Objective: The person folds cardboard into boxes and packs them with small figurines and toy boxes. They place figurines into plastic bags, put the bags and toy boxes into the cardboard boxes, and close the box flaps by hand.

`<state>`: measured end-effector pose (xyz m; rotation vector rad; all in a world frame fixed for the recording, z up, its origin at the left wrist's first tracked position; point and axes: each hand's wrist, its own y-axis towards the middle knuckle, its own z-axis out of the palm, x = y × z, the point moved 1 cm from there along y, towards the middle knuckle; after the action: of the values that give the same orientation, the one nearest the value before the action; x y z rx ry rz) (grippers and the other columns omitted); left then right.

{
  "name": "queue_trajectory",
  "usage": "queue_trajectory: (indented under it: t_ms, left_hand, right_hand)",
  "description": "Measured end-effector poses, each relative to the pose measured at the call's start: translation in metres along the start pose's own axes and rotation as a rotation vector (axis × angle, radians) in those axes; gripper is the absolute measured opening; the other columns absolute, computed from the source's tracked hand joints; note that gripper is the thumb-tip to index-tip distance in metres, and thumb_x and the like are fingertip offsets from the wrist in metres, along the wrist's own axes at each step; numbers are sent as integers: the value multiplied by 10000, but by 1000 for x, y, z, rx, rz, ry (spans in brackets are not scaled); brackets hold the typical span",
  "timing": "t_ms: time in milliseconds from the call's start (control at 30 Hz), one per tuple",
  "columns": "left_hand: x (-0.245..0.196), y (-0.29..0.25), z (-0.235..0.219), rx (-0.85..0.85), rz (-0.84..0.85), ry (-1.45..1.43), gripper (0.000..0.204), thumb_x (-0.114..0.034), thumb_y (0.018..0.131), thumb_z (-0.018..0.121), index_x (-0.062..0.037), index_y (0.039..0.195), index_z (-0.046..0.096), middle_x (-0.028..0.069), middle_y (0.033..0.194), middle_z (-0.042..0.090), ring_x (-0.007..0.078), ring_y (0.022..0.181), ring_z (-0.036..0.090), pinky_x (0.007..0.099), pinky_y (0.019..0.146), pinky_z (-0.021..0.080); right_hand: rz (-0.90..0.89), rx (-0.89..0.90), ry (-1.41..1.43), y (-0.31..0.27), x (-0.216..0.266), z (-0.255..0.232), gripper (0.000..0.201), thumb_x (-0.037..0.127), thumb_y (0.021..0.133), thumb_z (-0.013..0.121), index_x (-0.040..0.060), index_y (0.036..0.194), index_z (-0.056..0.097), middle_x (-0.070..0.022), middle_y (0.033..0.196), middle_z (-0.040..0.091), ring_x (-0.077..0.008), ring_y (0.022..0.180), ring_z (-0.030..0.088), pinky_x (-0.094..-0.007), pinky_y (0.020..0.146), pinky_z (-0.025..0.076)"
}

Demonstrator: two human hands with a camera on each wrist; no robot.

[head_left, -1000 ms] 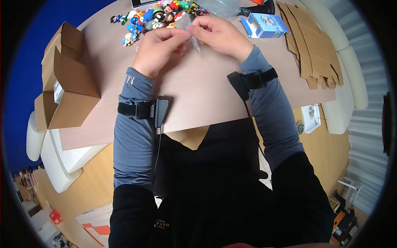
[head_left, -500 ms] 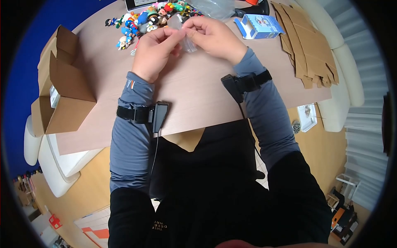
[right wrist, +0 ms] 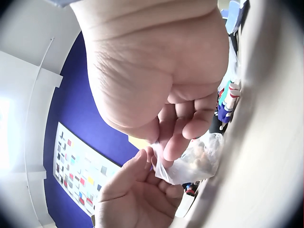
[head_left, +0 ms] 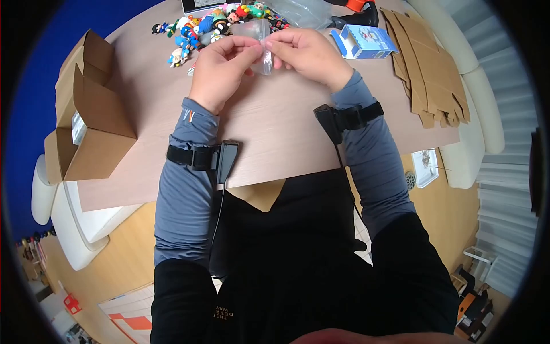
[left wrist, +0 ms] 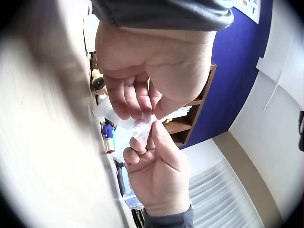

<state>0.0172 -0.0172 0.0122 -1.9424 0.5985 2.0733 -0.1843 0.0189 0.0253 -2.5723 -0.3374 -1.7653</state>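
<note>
A small clear plastic bag [head_left: 265,66] is held up between both hands over the table, close in front of a heap of small toy figures [head_left: 207,24]. My left hand [head_left: 220,69] pinches the bag's edge between thumb and fingers. Right beside it, my right hand [head_left: 309,57] pinches the same edge, the two thumb tips nearly meeting. In the right wrist view the crinkled bag [right wrist: 202,159] spreads out beyond the fingertips. From the left wrist, part of the bag [left wrist: 142,130] shows between the two hands, and the fingers cover the rest.
A blue printed box [head_left: 369,43] with an open end lies right of the hands. Flattened cardboard [head_left: 432,63] is stacked at the table's right edge. An open brown carton [head_left: 103,137] stands at the left. Behind the figures lies a larger clear plastic bag [head_left: 306,11].
Both hands stay together at the bag's edge with small finger shifts. The bag, narrow and folded at first, now shows more of its width between and behind the hands.
</note>
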Motion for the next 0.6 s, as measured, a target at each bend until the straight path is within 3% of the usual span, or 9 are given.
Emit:
queue_trajectory:
  t_ms: [67,200,400,600]
  left_hand:
    - [-1,0,-2,29,-27,26,230,-150,974,697,8,1140,701,42,998,725,96,889,667,250,720,535]
    - [-1,1,1,38,-8,6,232,-179,944,744,-4,1094,721,33,958,741,76,835,669,229,682,537]
    - [-3,-2,2,69,-36,7,318,-243,930,781,-13,1146,739,35,964,746,68,815,658,215,670,518]
    - [-3,-3,-1,48,-4,76,252,-236,948,720,-17,1051,791,25,876,737,67,751,632,229,654,509]
  right_hand:
    - [-11,5,43,0,0,2,224,223,990,669,7,1019,724,-4,809,694,-60,721,618,-216,632,476]
    - [-106,4,130,2,-10,4,160,173,969,691,15,979,708,1,814,686,-52,720,607,-214,640,483]
    - [-175,-19,-5,3,-7,6,126,132,974,688,10,996,663,32,854,659,-24,767,579,-196,674,481]
    - [-224,12,-52,2,-10,6,119,123,956,712,14,978,666,30,841,651,-28,769,582,-193,663,476]
